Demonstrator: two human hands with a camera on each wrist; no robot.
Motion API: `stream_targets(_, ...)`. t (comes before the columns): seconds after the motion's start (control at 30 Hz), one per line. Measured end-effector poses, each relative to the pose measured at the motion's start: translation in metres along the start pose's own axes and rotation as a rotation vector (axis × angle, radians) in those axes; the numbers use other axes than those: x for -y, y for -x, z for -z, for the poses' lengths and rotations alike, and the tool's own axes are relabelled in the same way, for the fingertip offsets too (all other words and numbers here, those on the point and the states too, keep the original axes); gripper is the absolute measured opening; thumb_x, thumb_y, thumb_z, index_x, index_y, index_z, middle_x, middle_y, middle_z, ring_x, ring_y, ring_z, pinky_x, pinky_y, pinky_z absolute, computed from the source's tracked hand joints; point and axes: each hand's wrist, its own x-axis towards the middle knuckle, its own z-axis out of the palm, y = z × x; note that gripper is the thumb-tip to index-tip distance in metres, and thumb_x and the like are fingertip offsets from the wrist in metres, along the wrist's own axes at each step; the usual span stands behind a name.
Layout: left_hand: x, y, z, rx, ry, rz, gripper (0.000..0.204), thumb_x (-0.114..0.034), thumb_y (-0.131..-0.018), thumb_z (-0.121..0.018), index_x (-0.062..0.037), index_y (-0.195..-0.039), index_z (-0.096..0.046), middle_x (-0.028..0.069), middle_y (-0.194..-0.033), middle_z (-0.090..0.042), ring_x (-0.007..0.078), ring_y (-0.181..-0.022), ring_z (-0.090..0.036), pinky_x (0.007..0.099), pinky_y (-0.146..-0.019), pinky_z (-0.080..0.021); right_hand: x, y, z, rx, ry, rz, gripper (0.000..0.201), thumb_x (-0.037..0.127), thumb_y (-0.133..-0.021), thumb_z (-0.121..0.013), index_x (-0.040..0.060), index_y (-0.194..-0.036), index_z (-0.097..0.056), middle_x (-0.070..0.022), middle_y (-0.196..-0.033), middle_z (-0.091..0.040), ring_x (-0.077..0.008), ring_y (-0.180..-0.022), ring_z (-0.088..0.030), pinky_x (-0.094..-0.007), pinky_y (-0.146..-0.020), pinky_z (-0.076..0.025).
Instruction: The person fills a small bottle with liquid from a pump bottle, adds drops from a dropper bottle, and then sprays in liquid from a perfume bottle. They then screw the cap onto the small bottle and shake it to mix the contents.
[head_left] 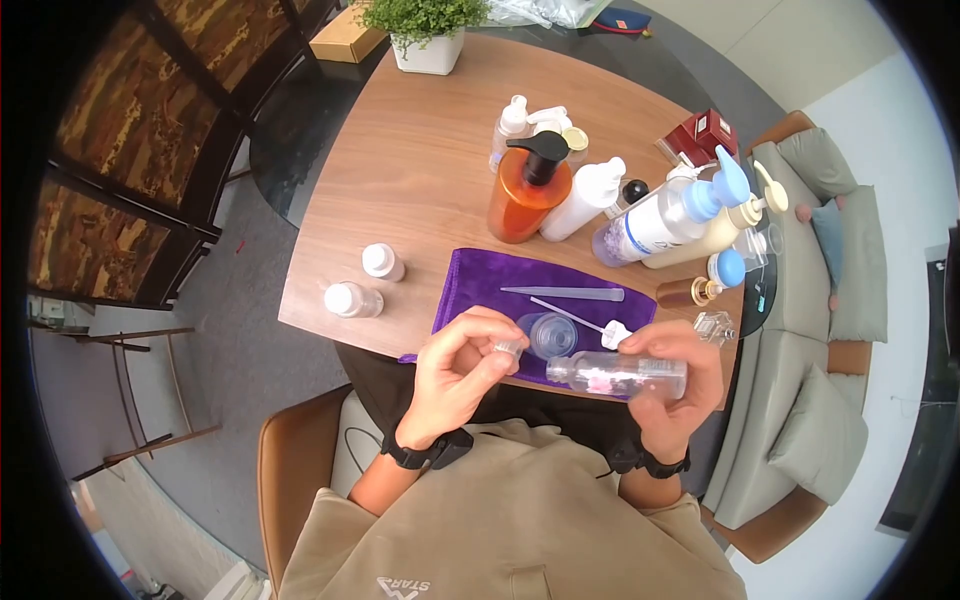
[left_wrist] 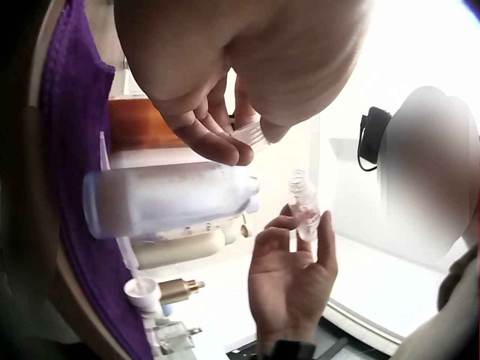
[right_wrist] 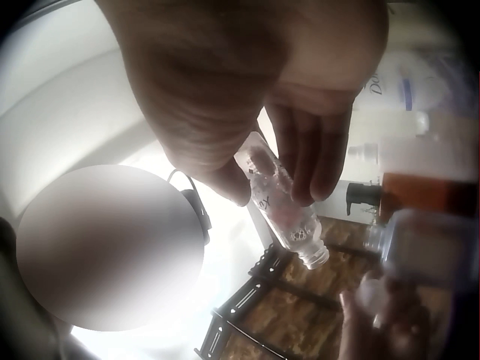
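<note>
My left hand point(head_left: 452, 372) pinches a small clear ribbed cap point(left_wrist: 250, 135) between thumb and fingers. A clear bottle point(head_left: 635, 375) with pink print lies sideways in my right hand point(head_left: 690, 375), its uncapped threaded neck toward the left hand. Thumb and fingers grip its base end in the right wrist view. Between the hands, a translucent bluish bottle point(head_left: 553, 335) stands upright on a purple cloth point(head_left: 470, 285), apart from both. Behind it on the cloth lie a clear tapered tube point(head_left: 570, 293) and a white pump top point(head_left: 615, 334) with a thin dip tube.
An orange pump bottle point(head_left: 520, 205), a white bottle point(head_left: 580, 205) and several others crowd the table's back right. Two small white bottles point(head_left: 353, 300) point(head_left: 383, 262) stand left of the cloth. An amber dropper bottle point(head_left: 683, 292) and a clear glass bottle point(head_left: 713, 326) sit at the right edge.
</note>
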Motion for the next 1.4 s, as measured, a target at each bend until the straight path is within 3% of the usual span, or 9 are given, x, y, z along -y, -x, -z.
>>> stream_targets(0.13, -0.008, 0.003, -0.004, 0.094, 0.052, -0.085, 0.024, 0.007, -0.1, -0.073, 0.006, -0.124, -0.07, 0.02, -0.124, -0.068, 0.0226, -0.108, -0.07, 0.0338, -0.086, -0.061, -0.003, 0.002, -0.007, 0.075, -0.046, -0.011, 0.048, 0.003, -0.084, -0.088, -0.0067, -0.125, -0.064, -0.0294, -0.117, -0.071, -0.0342, -0.104, -0.075, -0.0406, -0.085, -0.062)
stream_targets(0.4, -0.01, 0.014, 0.002, 0.089, 0.165, -0.051, 0.023, -0.003, -0.102, -0.076, 0.0076, -0.121, -0.068, 0.0215, -0.116, -0.071, 0.0212, -0.089, -0.074, 0.0335, -0.08, -0.063, 0.002, -0.002, -0.009, 0.164, -0.004, 0.029, 0.048, -0.006, -0.081, -0.089, -0.005, -0.123, -0.066, -0.0285, -0.117, -0.072, -0.0345, -0.106, -0.077, -0.0412, -0.087, -0.066)
stream_targets(0.7, -0.016, 0.016, 0.003, 0.047, 0.126, 0.034, 0.023, 0.002, -0.096, -0.08, 0.0067, -0.117, -0.071, 0.019, -0.113, -0.072, 0.0211, -0.093, -0.075, 0.0346, -0.083, -0.064, 0.011, 0.001, -0.014, 0.259, 0.142, 0.069, 0.047, 0.0, -0.073, -0.095, 0.0001, -0.116, -0.076, -0.0186, -0.113, -0.078, -0.0291, -0.094, -0.08, -0.0362, -0.078, -0.067)
stream_targets(0.9, -0.023, 0.02, 0.008, 0.174, -0.009, -0.039, 0.028, 0.008, -0.086, -0.087, 0.0048, -0.112, -0.076, 0.0165, -0.113, -0.072, 0.0235, -0.105, -0.073, 0.037, -0.088, -0.064, 0.017, 0.013, 0.0, 0.431, 0.333, -0.113, 0.045, 0.02, -0.084, -0.093, 0.0037, -0.123, -0.077, -0.0105, -0.096, -0.08, -0.0209, -0.072, -0.076, -0.0328, -0.066, -0.062)
stream_targets(1.0, -0.026, 0.023, 0.006, 0.12, -0.069, -0.031, 0.03, -0.004, -0.087, -0.091, 0.0041, -0.109, -0.073, 0.0179, -0.109, -0.071, 0.0239, -0.099, -0.073, 0.0362, -0.086, -0.061, 0.018, 0.019, -0.009, 0.3, 0.259, -0.151, 0.045, 0.015, -0.084, -0.093, 0.0022, -0.123, -0.075, -0.0139, -0.106, -0.079, -0.0214, -0.076, -0.075, -0.035, -0.068, -0.061)
stream_targets(1.1, -0.027, 0.026, 0.005, 0.133, -0.042, -0.037, 0.026, 0.007, -0.089, -0.086, 0.0052, -0.112, -0.075, 0.0166, -0.115, -0.071, 0.0228, -0.104, -0.073, 0.0358, -0.088, -0.064, 0.021, 0.014, -0.018, 0.29, 0.224, -0.066, 0.046, 0.007, -0.083, -0.093, 0.0018, -0.124, -0.074, -0.0176, -0.118, -0.076, -0.0231, -0.085, -0.075, -0.0367, -0.073, -0.061)
stream_targets(1.2, -0.028, 0.03, 0.0, 0.139, -0.027, -0.035, 0.026, 0.007, -0.089, -0.086, 0.0054, -0.113, -0.075, 0.0162, -0.115, -0.07, 0.0221, -0.104, -0.073, 0.0353, -0.088, -0.064, 0.023, 0.026, -0.016, 0.312, 0.25, -0.074, 0.047, 0.001, -0.081, -0.092, 0.0013, -0.124, -0.074, -0.0198, -0.128, -0.072, -0.025, -0.093, -0.074, -0.0365, -0.077, -0.062)
stream_targets(1.33, -0.025, 0.039, -0.001, 0.142, -0.055, -0.054, 0.026, 0.007, -0.089, -0.086, 0.0048, -0.113, -0.075, 0.0157, -0.115, -0.07, 0.022, -0.103, -0.072, 0.0359, -0.089, -0.064, 0.026, 0.035, -0.012, 0.316, 0.329, -0.014, 0.045, 0.003, -0.082, -0.092, 0.0017, -0.124, -0.075, -0.0172, -0.12, -0.073, -0.0242, -0.09, -0.074, -0.0356, -0.075, -0.061)
stream_targets(1.4, -0.025, 0.044, -0.001, 0.166, -0.104, -0.063, 0.026, 0.006, -0.088, -0.086, 0.004, -0.112, -0.076, 0.0151, -0.115, -0.07, 0.0218, -0.104, -0.072, 0.0361, -0.09, -0.063, 0.025, 0.046, -0.006, 0.401, 0.365, -0.221, 0.046, 0.005, -0.082, -0.093, 0.0005, -0.124, -0.075, -0.0145, -0.114, -0.072, -0.0249, -0.094, -0.074, -0.0354, -0.077, -0.062)
